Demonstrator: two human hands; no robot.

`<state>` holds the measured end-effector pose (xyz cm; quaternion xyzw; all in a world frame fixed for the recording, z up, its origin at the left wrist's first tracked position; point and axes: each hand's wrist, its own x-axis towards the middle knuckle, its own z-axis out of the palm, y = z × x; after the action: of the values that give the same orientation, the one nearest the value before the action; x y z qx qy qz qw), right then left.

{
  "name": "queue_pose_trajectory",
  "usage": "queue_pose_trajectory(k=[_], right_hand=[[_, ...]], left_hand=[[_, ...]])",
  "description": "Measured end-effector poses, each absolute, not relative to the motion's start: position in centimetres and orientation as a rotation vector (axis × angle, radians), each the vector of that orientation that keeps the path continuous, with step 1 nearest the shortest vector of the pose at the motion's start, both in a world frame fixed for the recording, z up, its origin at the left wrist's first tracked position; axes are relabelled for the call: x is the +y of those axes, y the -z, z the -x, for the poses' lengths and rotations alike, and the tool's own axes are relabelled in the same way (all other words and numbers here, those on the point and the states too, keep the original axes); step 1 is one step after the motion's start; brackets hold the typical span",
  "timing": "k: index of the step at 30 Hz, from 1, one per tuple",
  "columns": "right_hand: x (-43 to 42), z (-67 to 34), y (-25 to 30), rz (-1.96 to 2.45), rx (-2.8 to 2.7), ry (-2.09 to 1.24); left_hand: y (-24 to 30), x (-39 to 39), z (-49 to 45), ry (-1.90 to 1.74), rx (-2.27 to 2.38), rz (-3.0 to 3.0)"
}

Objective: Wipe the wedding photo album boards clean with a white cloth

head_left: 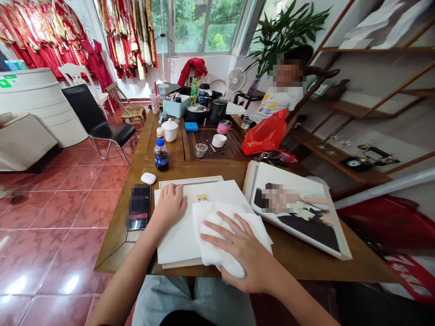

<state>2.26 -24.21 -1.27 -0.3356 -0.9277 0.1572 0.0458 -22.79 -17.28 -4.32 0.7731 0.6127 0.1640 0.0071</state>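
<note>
My left hand [169, 206] lies flat on a white board [180, 231], its fingers slightly apart. My right hand [244, 251] presses palm-down on a folded white cloth [220, 235], fingers spread on top of it. The cloth covers the right part of the board. Under the board sits a pale picture frame [190, 181], showing along its far edge and at the near edge. A small gold object [202, 197] rests near the board's far edge. To the right, a large framed photo [295, 213] lies tilted on the wooden table [115, 244], close to the cloth.
A phone [138, 207] and a white earbud case [148, 178] lie left of the board. Farther off stand a cola bottle [161, 155], a tea tray [231, 145] with cups, and a red plastic bag [265, 133]. A seated person [278, 100] is at the far end.
</note>
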Motion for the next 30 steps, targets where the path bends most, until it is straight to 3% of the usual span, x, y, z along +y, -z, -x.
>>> queue_pose_trajectory(k=[8, 20, 25, 30], right_hand=[[-24.5, -0.8, 1.1, 0.969, -2.785, -0.447], [-26.3, 5.0, -0.6, 0.612, -2.843, -0.955], [-26.2, 2.9, -0.9, 0.764, -2.865, -0.862], [-26.5, -1.7, 0.5, 0.887, -2.836, -0.523]], left_hand=[[4.4, -17.4, 22.8, -0.494, 1.935, -2.451], [5.7, -16.3, 23.2, -0.433, 1.963, -2.473], [5.0, -16.7, 23.1, -0.434, 1.947, -2.463], [4.1, -17.2, 23.0, -0.441, 1.895, -2.411]])
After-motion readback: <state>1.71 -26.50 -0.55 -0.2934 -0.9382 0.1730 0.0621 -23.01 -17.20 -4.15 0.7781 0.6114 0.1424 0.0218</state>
